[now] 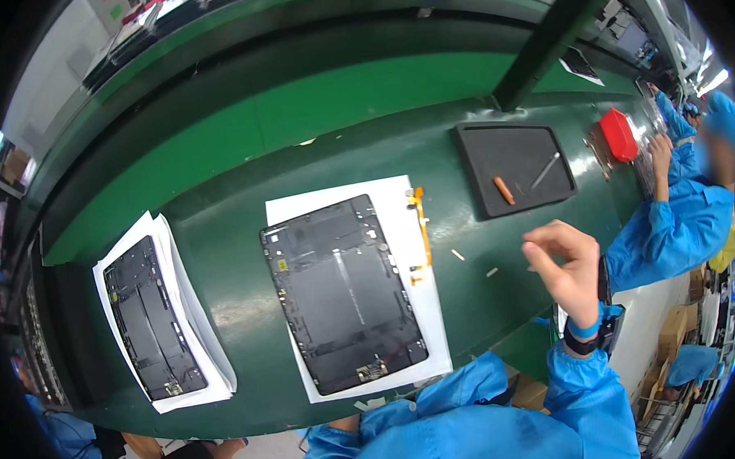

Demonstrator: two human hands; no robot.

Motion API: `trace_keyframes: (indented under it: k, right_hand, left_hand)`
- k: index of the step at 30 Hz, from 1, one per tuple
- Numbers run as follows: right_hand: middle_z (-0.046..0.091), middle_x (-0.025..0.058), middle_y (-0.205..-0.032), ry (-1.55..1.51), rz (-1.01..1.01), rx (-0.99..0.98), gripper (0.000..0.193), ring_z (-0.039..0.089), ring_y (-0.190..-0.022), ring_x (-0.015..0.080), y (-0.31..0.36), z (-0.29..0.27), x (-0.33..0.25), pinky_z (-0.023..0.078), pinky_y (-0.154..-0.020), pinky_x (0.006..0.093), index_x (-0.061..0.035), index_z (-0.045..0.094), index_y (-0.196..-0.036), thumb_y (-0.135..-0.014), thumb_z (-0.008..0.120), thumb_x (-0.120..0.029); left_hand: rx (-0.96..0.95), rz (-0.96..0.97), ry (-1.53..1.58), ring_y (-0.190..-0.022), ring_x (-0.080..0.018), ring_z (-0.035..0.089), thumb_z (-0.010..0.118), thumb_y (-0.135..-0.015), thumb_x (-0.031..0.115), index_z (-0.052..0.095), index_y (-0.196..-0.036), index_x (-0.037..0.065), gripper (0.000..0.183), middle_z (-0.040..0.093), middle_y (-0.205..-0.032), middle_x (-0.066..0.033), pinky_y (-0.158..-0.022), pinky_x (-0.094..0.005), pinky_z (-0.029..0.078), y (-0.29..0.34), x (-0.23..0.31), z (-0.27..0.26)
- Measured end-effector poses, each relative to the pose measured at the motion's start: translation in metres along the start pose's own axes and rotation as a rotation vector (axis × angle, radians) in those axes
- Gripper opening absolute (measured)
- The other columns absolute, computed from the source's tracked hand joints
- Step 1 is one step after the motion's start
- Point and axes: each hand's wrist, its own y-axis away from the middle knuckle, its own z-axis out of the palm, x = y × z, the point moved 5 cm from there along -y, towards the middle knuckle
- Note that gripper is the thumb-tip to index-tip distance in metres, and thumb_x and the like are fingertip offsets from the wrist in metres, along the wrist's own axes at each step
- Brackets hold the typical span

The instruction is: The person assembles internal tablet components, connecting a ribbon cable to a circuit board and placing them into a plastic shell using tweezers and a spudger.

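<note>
Lying left of the curled right hand [569,274], black tablet shell [346,300]; left hand hidden, both grips unclear.

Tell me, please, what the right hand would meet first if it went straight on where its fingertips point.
Leftward, probably the small pale slivers, ahead of the orange ribbon cable; but the right hand seems raised, so it might pass above both.
</note>
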Motion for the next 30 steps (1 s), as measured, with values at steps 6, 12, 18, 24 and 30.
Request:
trace_keyframes:
  k: [6,12,18,24,30]
  right_hand:
    - [0.066,0.0069,-0.066,0.107,0.12,-0.127,0.008,0.057,-0.055,0.0067,-0.037,0.02,-0.003,0.043,-0.052,0.026,0.0033,0.073,-0.09,-0.088,0.074,-0.004]
    - [0.07,0.0148,-0.067,0.203,-0.095,0.042,0.011,0.07,-0.06,0.0218,-0.063,0.034,0.014,0.056,-0.061,0.0357,0.005,0.072,-0.087,-0.089,0.07,-0.005]
    - [0.073,0.0197,-0.075,0.178,-0.173,0.04,0.01,0.075,-0.072,0.0312,-0.06,0.044,0.008,0.058,-0.068,0.0383,0.0013,0.074,-0.088,-0.084,0.068,-0.007]
    - [0.073,0.0213,-0.079,0.28,-0.224,0.012,0.017,0.074,-0.078,0.0362,-0.091,0.119,0.003,0.058,-0.075,0.041,0.0027,0.074,-0.087,-0.082,0.075,-0.014]
    - [0.072,0.01,-0.079,0.018,-0.141,-0.244,0.013,0.066,-0.067,0.0151,-0.109,0.119,0.024,0.053,-0.063,0.0304,0.0058,0.073,-0.092,-0.089,0.072,-0.007]
  left_hand:
    - [-0.09,-0.007,0.038,-0.123,-0.0408,0.062,0.062,-0.091,0.036,0.068,-0.124,0.005,0.046,0.068,-0.129,-0.0214,-0.105,-0.0478,0.047,0.151,-0.073,-0.043]
    - [-0.096,0.072,0.078,-0.123,-0.0415,0.062,0.064,-0.091,0.035,0.068,-0.125,0.005,0.045,0.068,-0.128,-0.0222,-0.105,-0.048,0.047,0.032,0.005,-0.083]
    - [-0.1,0.001,0.089,-0.123,-0.0423,0.061,0.065,-0.091,0.034,0.069,-0.125,0.006,0.044,0.068,-0.128,-0.0231,-0.105,-0.0482,0.047,0.071,0.056,-0.103]
    - [-0.097,0.085,0.118,-0.102,-0.0432,0.066,0.064,-0.094,0.018,0.072,-0.108,0.0,0.024,0.072,-0.106,-0.0223,-0.091,-0.0469,0.052,0.15,0.17,-0.204]
    - [-0.104,0.167,0.231,-0.106,-0.0339,0.064,0.064,-0.096,0.009,0.066,-0.115,0.003,0.02,0.067,-0.11,-0.0218,-0.091,-0.0444,0.05,0.159,0.249,-0.275]
